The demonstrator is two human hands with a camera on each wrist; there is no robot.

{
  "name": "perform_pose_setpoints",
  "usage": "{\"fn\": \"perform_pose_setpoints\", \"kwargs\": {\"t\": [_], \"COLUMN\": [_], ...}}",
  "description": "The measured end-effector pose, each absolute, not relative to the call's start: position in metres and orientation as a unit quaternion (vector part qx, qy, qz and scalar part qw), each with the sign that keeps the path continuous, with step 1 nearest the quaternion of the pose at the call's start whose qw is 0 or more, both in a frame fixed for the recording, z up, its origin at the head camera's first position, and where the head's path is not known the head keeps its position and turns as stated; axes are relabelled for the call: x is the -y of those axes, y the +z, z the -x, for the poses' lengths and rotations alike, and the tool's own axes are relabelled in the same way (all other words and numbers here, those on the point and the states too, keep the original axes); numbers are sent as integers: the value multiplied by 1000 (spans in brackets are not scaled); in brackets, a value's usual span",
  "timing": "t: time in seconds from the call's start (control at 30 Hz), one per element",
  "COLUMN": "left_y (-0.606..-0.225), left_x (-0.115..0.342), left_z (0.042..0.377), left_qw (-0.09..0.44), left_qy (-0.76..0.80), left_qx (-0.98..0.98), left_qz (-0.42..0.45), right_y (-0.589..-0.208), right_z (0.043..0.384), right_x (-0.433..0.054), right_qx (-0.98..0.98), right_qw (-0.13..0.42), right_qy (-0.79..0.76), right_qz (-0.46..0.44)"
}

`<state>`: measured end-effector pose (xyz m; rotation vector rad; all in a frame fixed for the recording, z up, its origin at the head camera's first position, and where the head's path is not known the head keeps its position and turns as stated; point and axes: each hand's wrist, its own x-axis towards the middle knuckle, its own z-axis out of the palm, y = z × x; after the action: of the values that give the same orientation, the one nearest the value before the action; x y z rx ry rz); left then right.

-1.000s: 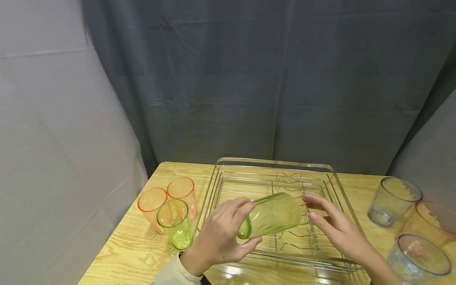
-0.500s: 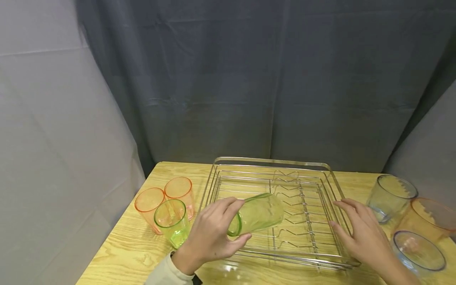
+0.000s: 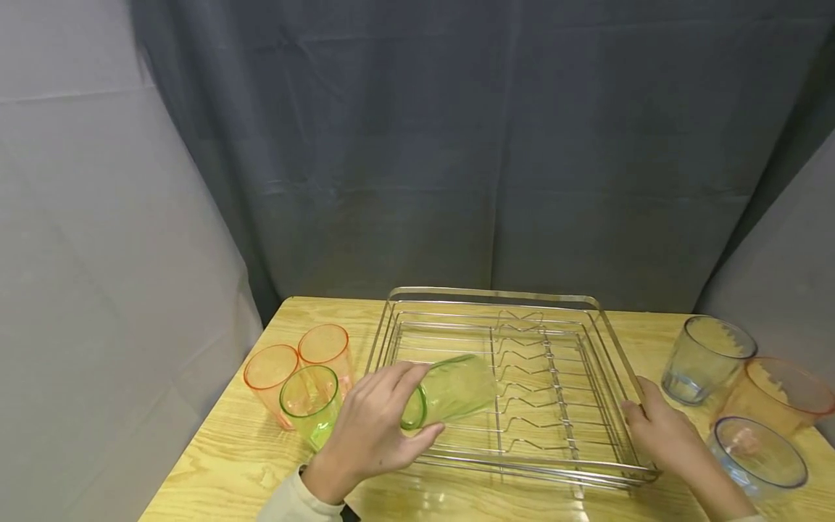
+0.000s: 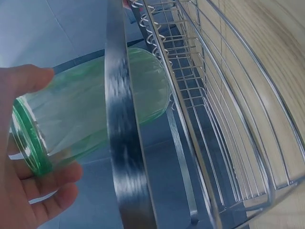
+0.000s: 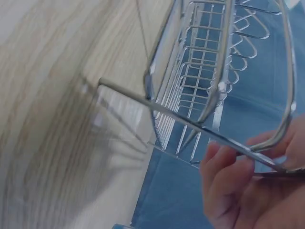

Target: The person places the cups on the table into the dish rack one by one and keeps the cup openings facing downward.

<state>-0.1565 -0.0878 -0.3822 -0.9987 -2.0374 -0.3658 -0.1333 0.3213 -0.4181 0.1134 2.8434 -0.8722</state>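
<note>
The left hand [image 3: 375, 431] pinches a green glass [image 3: 459, 390] by its mouth end between thumb and fingers, holding it nearly on its side over the wire rack [image 3: 496, 293], base pointing right, though whether it touches the wires cannot be told. The right hand [image 3: 664, 429], its fingers curled, grips the rack's right rail near the front corner. On the table [image 3: 209, 442], two orange glasses [image 3: 269, 373] and another green glass [image 3: 312, 406] stand left of the rack, while a grey glass [image 3: 704, 362], an amber glass [image 3: 770, 399] and a blue-rimmed glass [image 3: 753, 460] stand to its right.
</note>
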Motion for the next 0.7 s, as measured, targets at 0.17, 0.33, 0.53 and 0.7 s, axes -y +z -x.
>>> {"fn": "perform_pose_setpoints", "kwargs": {"t": [0.17,0.33,0.53,0.7], "left_y": [-383,-382,-379,-374], "left_x": [91,92,93,93], "left_z": [160,165,169,175], "left_qw": [408,381,362,356], "left_qy": [-134,-128,-124,-126], "left_qx": [815,837,855,862], "left_qz": [389,372,350,338], "right_y": [-419,-422,-423,-422], "right_z": [128,127,129,127], "right_x": [-323,-318,-315,-316], "right_qx": [-941,-939,-942,-941], "right_qw": [97,78,70,79], "right_qy": [-321,-331,-323,-324], "right_qz": [-42,-42,-49,-58]}}
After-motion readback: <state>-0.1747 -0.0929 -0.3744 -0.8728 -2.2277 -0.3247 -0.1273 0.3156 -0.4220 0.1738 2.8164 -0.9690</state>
